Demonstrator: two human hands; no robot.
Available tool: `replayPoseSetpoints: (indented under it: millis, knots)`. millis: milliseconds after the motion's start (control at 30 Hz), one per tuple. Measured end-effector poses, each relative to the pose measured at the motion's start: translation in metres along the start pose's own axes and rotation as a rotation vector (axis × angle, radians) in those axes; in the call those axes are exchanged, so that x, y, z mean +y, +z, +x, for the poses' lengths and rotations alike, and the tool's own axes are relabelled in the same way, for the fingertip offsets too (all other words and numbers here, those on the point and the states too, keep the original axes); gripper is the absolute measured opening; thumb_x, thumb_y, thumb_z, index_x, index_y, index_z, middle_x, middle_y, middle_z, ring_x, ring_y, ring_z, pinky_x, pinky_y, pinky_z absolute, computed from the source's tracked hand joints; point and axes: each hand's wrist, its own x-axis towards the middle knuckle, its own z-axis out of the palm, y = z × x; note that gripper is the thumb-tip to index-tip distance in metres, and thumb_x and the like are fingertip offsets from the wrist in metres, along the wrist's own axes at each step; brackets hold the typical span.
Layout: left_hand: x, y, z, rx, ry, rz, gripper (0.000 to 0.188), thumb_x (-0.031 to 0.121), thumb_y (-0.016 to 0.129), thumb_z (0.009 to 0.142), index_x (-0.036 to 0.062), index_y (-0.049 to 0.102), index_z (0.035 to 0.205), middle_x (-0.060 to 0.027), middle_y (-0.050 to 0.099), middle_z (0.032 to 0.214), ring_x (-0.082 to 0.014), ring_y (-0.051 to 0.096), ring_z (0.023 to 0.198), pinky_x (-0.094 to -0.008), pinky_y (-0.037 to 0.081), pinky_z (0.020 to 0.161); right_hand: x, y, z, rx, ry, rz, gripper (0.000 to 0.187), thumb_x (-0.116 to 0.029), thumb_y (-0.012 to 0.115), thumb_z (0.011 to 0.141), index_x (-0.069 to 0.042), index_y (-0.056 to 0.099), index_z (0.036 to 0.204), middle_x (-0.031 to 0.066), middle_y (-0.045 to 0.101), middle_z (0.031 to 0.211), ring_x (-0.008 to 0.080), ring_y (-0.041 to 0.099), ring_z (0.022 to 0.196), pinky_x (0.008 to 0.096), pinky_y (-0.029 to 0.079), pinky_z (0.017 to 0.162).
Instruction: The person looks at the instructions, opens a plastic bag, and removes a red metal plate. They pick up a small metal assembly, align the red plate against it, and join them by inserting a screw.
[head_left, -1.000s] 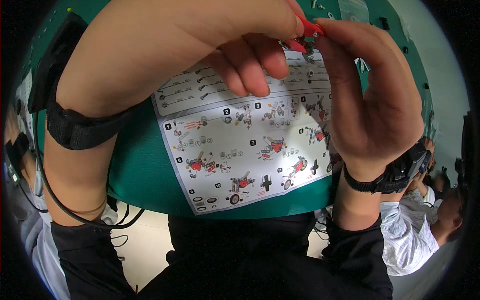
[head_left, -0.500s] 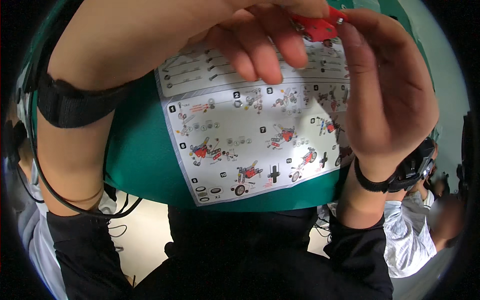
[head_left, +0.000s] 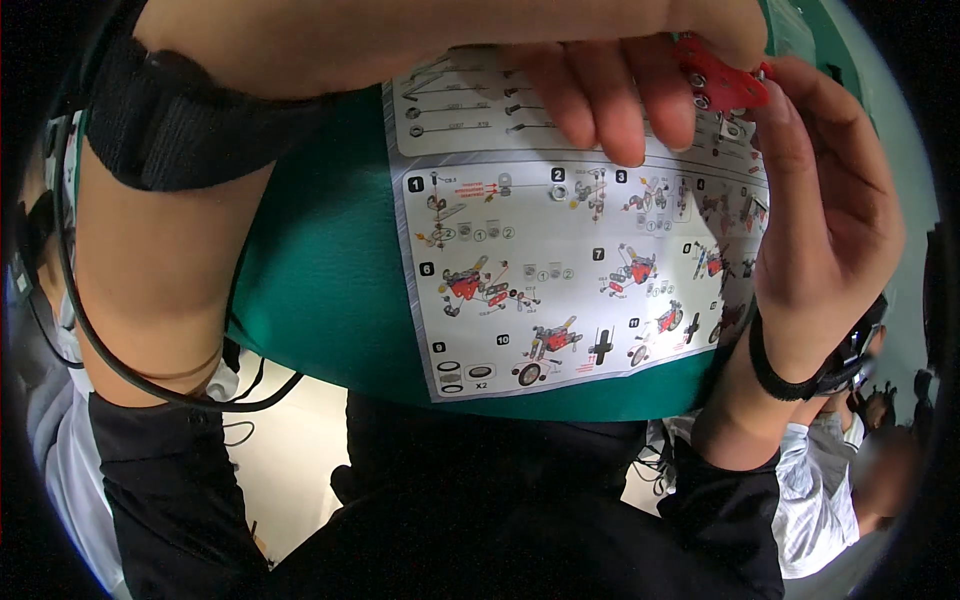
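At the top right I hold a small red part (head_left: 735, 92) with holes and silver nuts or bolt ends on it. My left hand (head_left: 625, 85) reaches across from the left and pinches its upper side, the other fingers curled loosely over the paper. The thumb and fingertips of my right hand (head_left: 835, 210) close on its right end, by a small silver fastener. Under both hands lies a printed instruction sheet (head_left: 520, 240) with numbered assembly drawings. What looks like a loose silver nut (head_left: 559, 192) rests on it.
A green table (head_left: 320, 250) carries the sheet, its curved front edge close to my lap. A black cable (head_left: 170, 392) runs along my left forearm. Black straps circle both my arms. Clear plastic (head_left: 790, 30) lies at the far right. Another person's white sleeve (head_left: 815, 500) shows at lower right.
Both hands and the red part have shifted right in the picture and turned slightly, so more silver nuts show. The sheet also appears further right. Both hands keep hold of the part.
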Motion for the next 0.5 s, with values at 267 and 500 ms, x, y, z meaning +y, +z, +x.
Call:
replayPoseSetpoints:
  millis: [267, 500]
  knots:
    - [-0.004, -0.011, -0.015, 0.063, 0.059, 0.078, 0.022, 0.017, 0.063, 0.095, -0.0045, 0.065, 0.092, -0.0094, 0.066, 0.070, -0.0132, 0.067, 0.060, -0.0241, 0.054, 0.054, 0.000, -0.002, 0.002, -0.063, -0.026, -0.074, 0.024, -0.003, 0.059, 0.099, 0.007, 0.063, 0.120, 0.0084, 0.069, 0.105, 0.0100, 0.062, 0.092, 0.0206, 0.046, 0.083]
    - [-0.009, -0.012, -0.013, 0.066, 0.161, 0.157, 0.022, 0.017, 0.063, 0.095, -0.0041, 0.065, 0.091, -0.0089, 0.065, 0.069, -0.0129, 0.067, 0.060, -0.0241, 0.054, 0.054, 0.002, -0.003, 0.002, -0.100, -0.014, -0.042, 0.024, -0.004, 0.059, 0.099, 0.006, 0.063, 0.120, 0.0077, 0.069, 0.103, 0.0098, 0.062, 0.092, 0.0206, 0.046, 0.083]
